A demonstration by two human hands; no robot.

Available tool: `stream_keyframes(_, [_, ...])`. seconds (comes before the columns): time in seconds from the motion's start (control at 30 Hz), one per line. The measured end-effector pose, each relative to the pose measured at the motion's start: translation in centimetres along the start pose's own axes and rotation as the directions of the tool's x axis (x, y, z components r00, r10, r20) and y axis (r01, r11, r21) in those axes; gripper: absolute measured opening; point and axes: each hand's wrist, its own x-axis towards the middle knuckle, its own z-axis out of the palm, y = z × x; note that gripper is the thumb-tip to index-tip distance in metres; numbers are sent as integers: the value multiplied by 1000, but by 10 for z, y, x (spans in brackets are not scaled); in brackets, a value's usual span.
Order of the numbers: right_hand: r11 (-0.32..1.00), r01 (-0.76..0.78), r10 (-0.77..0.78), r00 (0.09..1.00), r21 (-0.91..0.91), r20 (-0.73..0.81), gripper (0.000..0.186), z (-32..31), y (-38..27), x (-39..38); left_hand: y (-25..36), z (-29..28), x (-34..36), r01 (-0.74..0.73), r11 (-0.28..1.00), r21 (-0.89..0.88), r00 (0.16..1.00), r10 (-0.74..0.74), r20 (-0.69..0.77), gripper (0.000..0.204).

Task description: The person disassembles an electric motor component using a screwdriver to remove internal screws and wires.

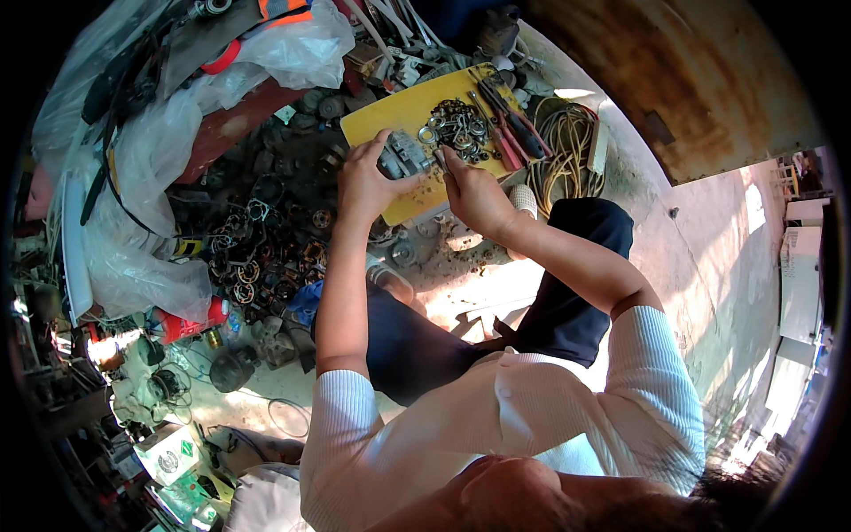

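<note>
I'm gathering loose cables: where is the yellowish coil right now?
In the head view, the coil is right of centre in the upper half, beside the red-handled tools and just above the right knee.

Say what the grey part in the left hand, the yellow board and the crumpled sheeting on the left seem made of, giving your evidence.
Grey part in the left hand: probably cast metal, dull finish; blocky, ridged, matte grey surface.
Yellow board: painted metal, wood or plastic, unclear; flat, evenly coloured, with dark specks.
Sheeting: likely thin plastic film, glossy; translucent, with creases catching light.
</note>
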Motion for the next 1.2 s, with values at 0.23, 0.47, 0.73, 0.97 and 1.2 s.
stream_keyframes(0.23, [987,84,-36,943,134,-330,59,51,21,-11,3,-3,3,-2,1000,-30,1000,2,10,79])
stream_keyframes(0.47, [976,2,18,996,217,-91,54,4,-12,2,-13,-14,6,113,950,-291,987,-72,145,69])
stream_keyframes(0.73, [957,-94,133,983,275,-129,42,3,-11,47,-48,-8,17,195,944,-265,962,-132,237,70])
stream_keyframes(0.97, [916,-303,241,939,262,244,44,-16,15,29,-74,2,19,295,883,-366,953,-242,184,60])
stream_keyframes(1.2, [889,-355,265,914,290,306,36,-27,-6,21,-34,2,18,210,919,-333,978,-193,83,61])
